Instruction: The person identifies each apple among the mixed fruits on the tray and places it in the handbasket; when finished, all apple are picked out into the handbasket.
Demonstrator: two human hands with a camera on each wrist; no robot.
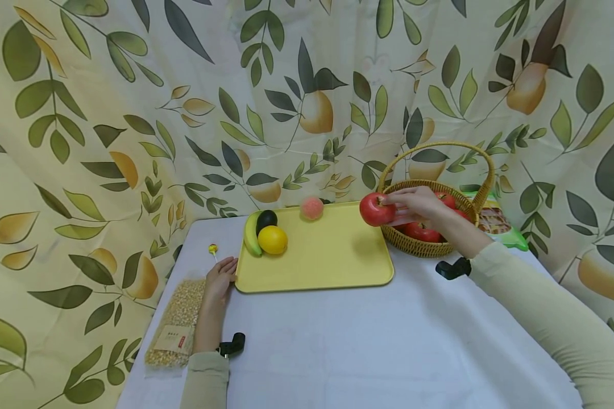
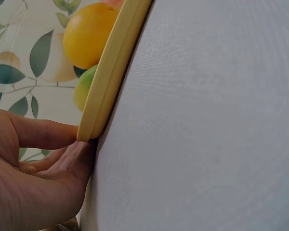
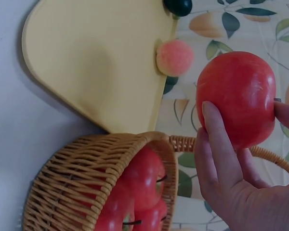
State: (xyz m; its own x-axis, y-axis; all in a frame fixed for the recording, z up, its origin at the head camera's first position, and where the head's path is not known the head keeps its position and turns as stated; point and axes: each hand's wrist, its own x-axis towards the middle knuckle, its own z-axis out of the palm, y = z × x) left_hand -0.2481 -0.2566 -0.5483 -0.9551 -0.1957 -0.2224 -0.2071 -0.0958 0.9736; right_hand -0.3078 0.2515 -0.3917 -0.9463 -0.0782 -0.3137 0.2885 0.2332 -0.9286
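In the head view my right hand (image 1: pixel 414 204) grips a red apple (image 1: pixel 377 209), held up over the right end of the yellow tray (image 1: pixel 327 267) beside the basket. The right wrist view shows the fingers and thumb around this apple (image 3: pixel 237 98). My left hand (image 1: pixel 221 278) is at the tray's left edge. In the left wrist view that hand (image 2: pixel 43 168) pinches the tray rim (image 2: pixel 108 82). On the tray lie a banana (image 1: pixel 252 234), a dark oval fruit (image 1: pixel 267 218), a yellow-orange round fruit (image 1: pixel 273 240) and a pink peach (image 1: pixel 312 208).
A wicker basket (image 1: pixel 414 247) with a tall handle stands right of the tray, holding more red apples (image 3: pixel 145 175). Behind it lies a green snack bag (image 1: pixel 496 221). At the left are a bag of corn kernels (image 1: pixel 176 318) and a lollipop (image 1: pixel 213 249). A leaf-print curtain (image 1: pixel 307 113) hangs behind.
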